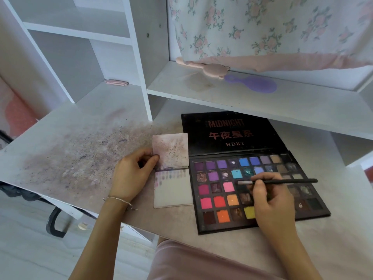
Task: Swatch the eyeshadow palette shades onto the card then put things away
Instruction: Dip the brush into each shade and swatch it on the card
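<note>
Two hands busy: left hand (131, 174) pinches the card (171, 170) beside the palette (260, 190) near the desk's (70, 154) front edge. Right hand (270, 201) grips the brush (278, 181), tip over the pans. Still mid-swatching I'd say; next, load colour and stroke a bare patch.

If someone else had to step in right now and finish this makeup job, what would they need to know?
Left hand: grip pinches the left edge of the folded card, steadying it on the desk.
Right hand: grip holds the brush, tip over the open palette, right of the card.
Done: a row and a bit of purplish swatches on the card's lower half.
Left: most shades still to swatch, then close the palette and put everything away.
</note>
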Action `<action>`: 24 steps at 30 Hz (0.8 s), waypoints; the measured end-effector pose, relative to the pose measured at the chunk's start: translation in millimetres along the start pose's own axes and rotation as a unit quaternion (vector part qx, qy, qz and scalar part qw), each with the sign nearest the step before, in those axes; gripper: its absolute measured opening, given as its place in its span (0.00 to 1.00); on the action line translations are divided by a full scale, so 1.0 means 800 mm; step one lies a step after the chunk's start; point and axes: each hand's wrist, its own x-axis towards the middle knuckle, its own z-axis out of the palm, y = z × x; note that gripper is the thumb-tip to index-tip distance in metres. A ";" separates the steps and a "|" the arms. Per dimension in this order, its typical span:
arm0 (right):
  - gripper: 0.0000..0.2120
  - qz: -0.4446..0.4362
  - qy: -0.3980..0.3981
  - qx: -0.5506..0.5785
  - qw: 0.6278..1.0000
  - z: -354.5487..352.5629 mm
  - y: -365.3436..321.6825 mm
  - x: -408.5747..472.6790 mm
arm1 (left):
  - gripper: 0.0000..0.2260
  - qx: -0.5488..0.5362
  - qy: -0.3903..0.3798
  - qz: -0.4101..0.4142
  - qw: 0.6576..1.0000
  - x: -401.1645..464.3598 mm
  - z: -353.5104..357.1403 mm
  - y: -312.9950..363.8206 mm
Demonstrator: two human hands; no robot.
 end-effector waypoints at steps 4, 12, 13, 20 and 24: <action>0.08 -0.028 -0.048 -0.054 0.997 0.002 0.004 -0.002 | 0.04 -0.006 0.001 -0.003 1.000 -0.001 0.001 0.000; 0.06 -0.029 -0.065 -0.105 0.992 0.003 0.012 -0.001 | 0.04 -0.007 0.002 -0.002 1.000 -0.001 0.001 0.001; 0.06 -0.026 -0.057 -0.108 0.992 0.003 0.012 -0.001 | 0.04 -0.006 0.001 0.000 1.000 -0.001 0.001 0.001; 0.11 -0.038 -0.059 -0.083 0.994 0.002 0.011 -0.004 | 0.06 -0.009 -0.002 0.008 1.000 -0.002 0.000 0.001; 0.16 -0.023 -0.051 -0.103 0.993 0.001 0.014 -0.004 | 0.05 -0.001 0.000 0.010 1.000 -0.001 0.001 -0.001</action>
